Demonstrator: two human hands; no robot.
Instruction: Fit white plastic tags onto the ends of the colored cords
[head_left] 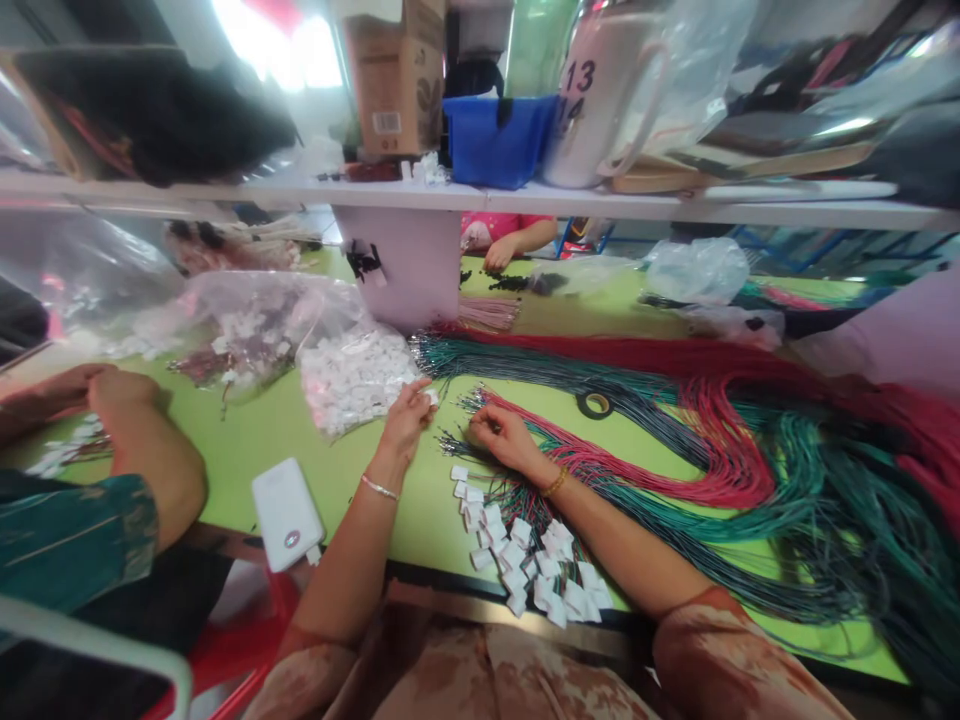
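Observation:
My left hand (pixel 405 425) pinches a small white connector housing (pixel 431 397) between thumb and fingertips, beside an opened clear bag of white connector housings (pixel 360 378). Just to the right, my right hand (pixel 504 436) has its fingers closed above the metal-tipped wire ends; whatever is in them is too small to make out. Under and beside it run a bundle of red wires (pixel 637 470) and a bundle of green wires (pixel 675 515). Nearer my body lies a pile of finished-looking wires with white connectors (pixel 517 555).
A roll of black tape (pixel 595 402) lies among the dark wires. A white power bank (pixel 288 515) sits near the table's front edge. Co-workers' arms show at the left (pixel 154 430) and across the table (pixel 517 243). Above runs a shelf with a blue bin (pixel 495 145).

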